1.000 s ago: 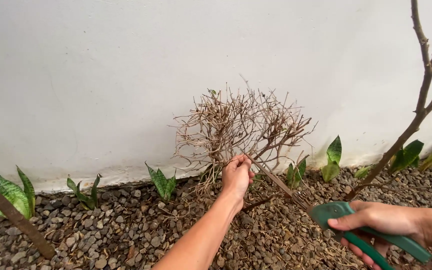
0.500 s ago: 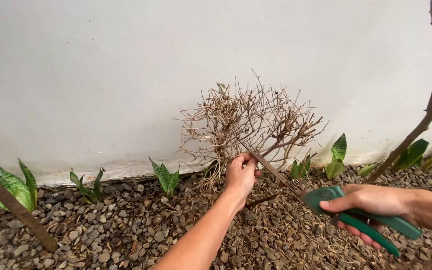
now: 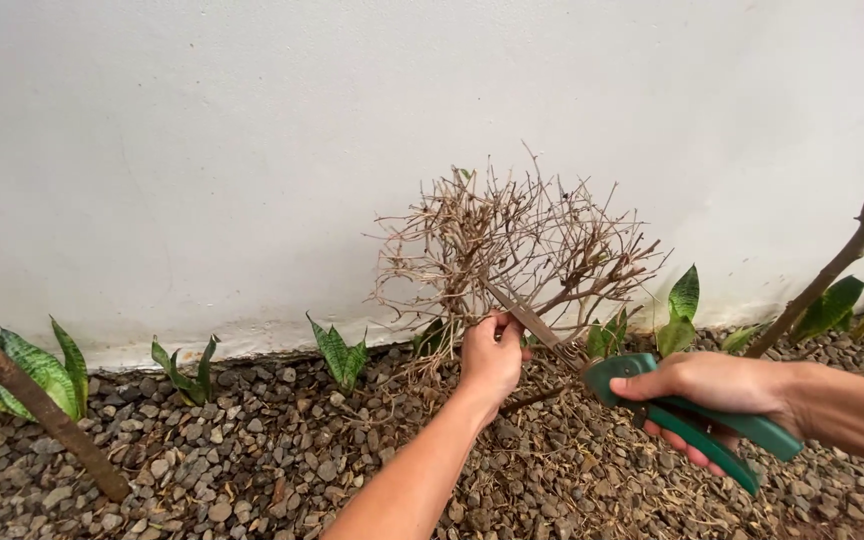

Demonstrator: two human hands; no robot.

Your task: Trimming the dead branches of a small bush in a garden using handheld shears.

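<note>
White wall stands behind a strip of small grey stones. Your left hand is closed around the low stems of a dry brown bush that grows right by the wall. Your right hand is wrapped around the green handles of garden shears. Their thin blades reach up past your left thumb into the bush; they look almost closed, but twigs make it hard to tell. Little striped green plants grow beside the bush.
</note>
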